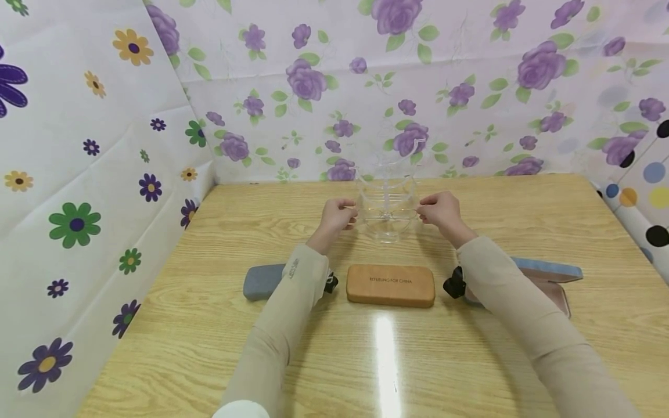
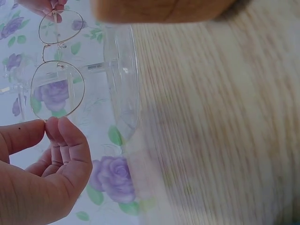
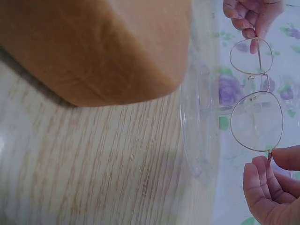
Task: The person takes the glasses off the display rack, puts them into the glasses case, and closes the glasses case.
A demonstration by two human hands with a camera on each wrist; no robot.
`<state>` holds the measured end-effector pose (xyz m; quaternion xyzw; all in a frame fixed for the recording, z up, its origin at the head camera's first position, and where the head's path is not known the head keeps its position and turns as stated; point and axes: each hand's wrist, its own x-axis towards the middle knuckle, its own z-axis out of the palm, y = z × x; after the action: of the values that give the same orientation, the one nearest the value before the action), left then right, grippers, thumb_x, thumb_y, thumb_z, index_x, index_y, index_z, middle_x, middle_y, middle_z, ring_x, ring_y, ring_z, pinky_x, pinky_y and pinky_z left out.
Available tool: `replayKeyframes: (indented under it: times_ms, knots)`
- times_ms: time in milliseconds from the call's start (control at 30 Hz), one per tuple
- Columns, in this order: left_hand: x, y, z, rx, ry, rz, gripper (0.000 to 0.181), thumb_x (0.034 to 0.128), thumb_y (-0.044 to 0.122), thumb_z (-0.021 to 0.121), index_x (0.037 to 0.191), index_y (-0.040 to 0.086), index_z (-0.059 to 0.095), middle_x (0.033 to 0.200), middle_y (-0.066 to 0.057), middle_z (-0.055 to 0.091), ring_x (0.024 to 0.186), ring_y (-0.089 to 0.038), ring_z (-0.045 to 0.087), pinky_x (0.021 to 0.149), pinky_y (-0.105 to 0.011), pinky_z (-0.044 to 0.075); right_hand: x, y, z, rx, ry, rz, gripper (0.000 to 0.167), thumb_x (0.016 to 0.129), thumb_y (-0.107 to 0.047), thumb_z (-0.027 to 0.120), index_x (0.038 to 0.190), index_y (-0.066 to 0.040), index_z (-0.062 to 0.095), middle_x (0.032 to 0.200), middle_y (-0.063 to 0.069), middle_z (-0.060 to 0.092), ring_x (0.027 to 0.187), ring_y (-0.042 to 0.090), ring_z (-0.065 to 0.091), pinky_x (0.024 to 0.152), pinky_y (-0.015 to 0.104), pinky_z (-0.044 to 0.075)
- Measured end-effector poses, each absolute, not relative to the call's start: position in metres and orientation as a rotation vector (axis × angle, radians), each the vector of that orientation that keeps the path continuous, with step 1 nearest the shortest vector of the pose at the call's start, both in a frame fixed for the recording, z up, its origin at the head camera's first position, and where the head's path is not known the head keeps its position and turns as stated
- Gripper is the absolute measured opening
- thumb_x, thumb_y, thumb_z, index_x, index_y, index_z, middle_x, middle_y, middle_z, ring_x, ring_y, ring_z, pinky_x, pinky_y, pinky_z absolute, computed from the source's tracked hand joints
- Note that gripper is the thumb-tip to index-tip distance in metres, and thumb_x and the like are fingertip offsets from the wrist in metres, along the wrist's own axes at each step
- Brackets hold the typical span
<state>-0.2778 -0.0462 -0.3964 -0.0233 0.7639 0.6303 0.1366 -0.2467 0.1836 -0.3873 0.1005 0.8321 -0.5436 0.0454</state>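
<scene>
Thin gold-rimmed eyeglasses (image 2: 58, 89) are held level between both hands, in front of or on a clear acrylic display stand (image 1: 387, 237) with several tiers; whether they touch it I cannot tell. My left hand (image 1: 338, 216) pinches one end of the frame between thumb and fingertips. At the other end, by the hinge, my right hand (image 1: 440, 212) has the same kind of pinch. In the right wrist view both round lenses of the eyeglasses (image 3: 257, 121) show, with the stand's transparent base (image 3: 199, 122) beside them. The temples are hard to make out.
Nearer on the wooden table (image 1: 209, 348) lies a closed brown glasses case (image 1: 391, 285) with lettering. Left of it is a grey-blue case (image 1: 263, 282), partly under the left sleeve. An open blue case (image 1: 549, 269) sits right, partly behind the right sleeve. Flowered cloth (image 1: 292, 128) hangs behind.
</scene>
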Motion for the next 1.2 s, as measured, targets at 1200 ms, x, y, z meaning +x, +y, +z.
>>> replayKeyframes:
  times_ms: [1200]
  knots:
    - [-0.241, -0.062, -0.39, 0.067, 2.27, 1.768, 0.034, 0.0877, 0.0, 0.053, 0.122, -0.005, 0.052, 0.108, -0.028, 0.057, 0.095, -0.042, 0.054, 0.083, -0.049, 0.046, -0.209, 0.188, -0.383, 0.112, 2.558, -1.664, 0.036, 0.09, -0.006, 0.053, 0.123, 0.009, 0.051, 0.107, 0.026, 0.058, 0.093, 0.037, 0.058, 0.067, 0.025, 0.052]
